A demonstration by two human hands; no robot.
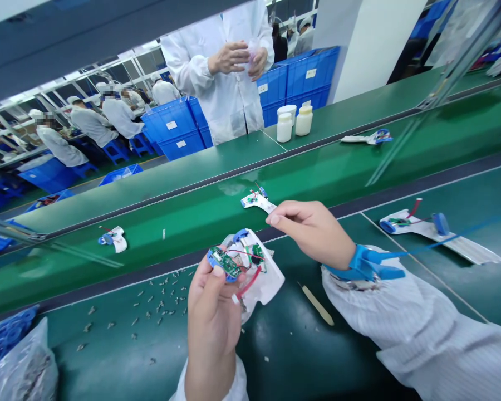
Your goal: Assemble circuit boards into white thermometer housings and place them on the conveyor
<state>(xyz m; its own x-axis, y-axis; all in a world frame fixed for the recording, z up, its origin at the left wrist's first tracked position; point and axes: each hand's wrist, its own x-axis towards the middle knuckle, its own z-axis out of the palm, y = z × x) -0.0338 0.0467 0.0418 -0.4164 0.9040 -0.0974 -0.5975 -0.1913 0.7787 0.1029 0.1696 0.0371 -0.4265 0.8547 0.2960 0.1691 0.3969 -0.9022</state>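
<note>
My left hand (212, 301) is closed on a white plastic shell (271, 278). Its thumb presses a green circuit board (225, 263) with a blue rim, joined by thin wires to a second board inside the shell. A red lead with a white plug hangs off it. Over the far belt, my right hand (313, 228) pinches the handle end of another white shell (254, 200), which carries a small board and wires. Around my right wrist is a blue wrist strap (367, 264). A pointed, tan-handled tool (317, 305) lies below that hand.
Small metal parts (158, 306) are scattered at left, beside a plastic bag (25, 362). More shells lie on the belt (112, 238) and on the right bench (438, 231). White bottles (284, 125) stand across the belt, near a person in a white coat (221, 72).
</note>
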